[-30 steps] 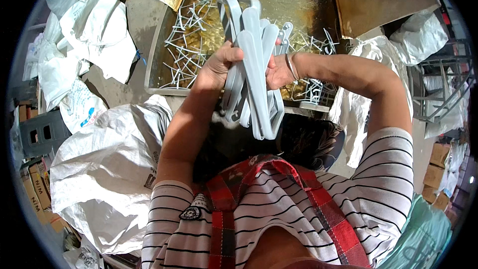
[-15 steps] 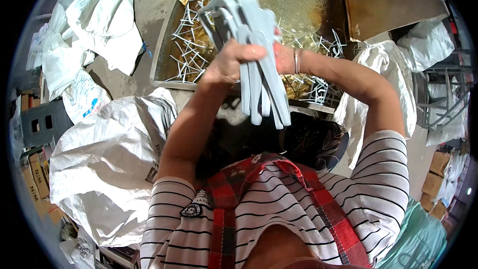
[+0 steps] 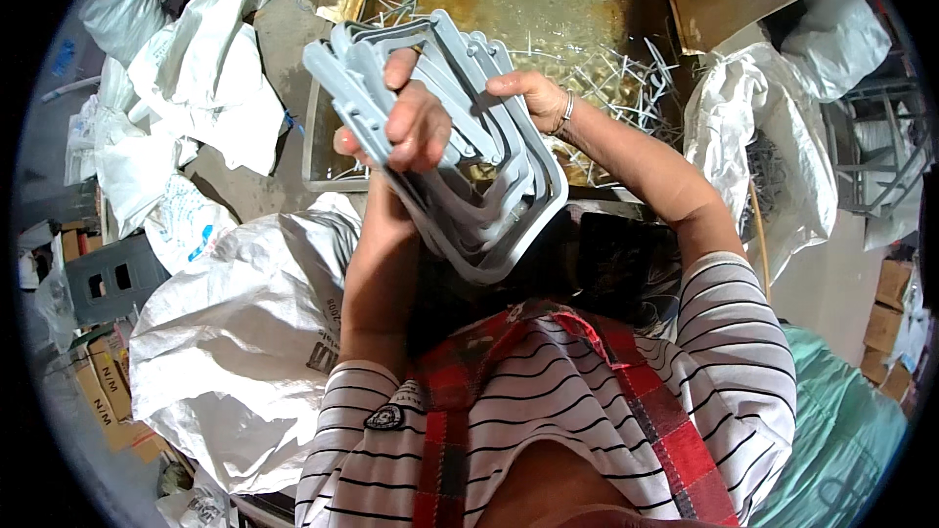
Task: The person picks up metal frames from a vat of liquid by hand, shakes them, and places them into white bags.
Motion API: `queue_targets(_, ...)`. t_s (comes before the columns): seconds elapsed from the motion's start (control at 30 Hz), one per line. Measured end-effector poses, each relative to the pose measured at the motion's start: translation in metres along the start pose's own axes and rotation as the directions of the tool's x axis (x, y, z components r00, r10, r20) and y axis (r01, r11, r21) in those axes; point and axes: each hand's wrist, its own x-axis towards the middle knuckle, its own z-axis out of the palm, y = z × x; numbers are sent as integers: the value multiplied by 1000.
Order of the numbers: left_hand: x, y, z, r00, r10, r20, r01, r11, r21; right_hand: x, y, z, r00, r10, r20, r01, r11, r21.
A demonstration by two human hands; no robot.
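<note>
- White woven sack (image 3: 245, 352) bulges at 8 o'clock, just beside the person's left forearm
- Metal tray (image 3: 548, 10) at 12 o'clock holds murky yellowish liquid and scattered thin pale plastic strips (image 3: 626, 73)
- Stack of grey plastic frames (image 3: 469, 186), fanned and tilted, is raised at centre, in front of the tray's near edge
- Left hand (image 3: 406, 122) is curled shut around the stack's upper left side
- Right hand (image 3: 528, 98) grips the stack's upper right edge, fingers bent over it; a bracelet (image 3: 567, 112) circles the wrist
</note>
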Motion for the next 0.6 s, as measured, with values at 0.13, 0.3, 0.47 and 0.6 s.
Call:
queue_targets(0.13,10,-6,18,1000,-16,-25,16,1000,-20,15,12,5,997,-9,70,-2,989,147)
queue_targets(0.3,19,-10,48,946,156,-283,-134,986,95,35,42,24,984,-52,169,-11,936,351)
queue_targets(0.47,52,-31,93,713,407,-571,-333,913,234,30,57,73,966,-40,255,-79,895,440)
queue_targets(0.6,64,-42,119,799,409,-441,-253,894,371,45,76,88,960,-71,272,-37,927,373)
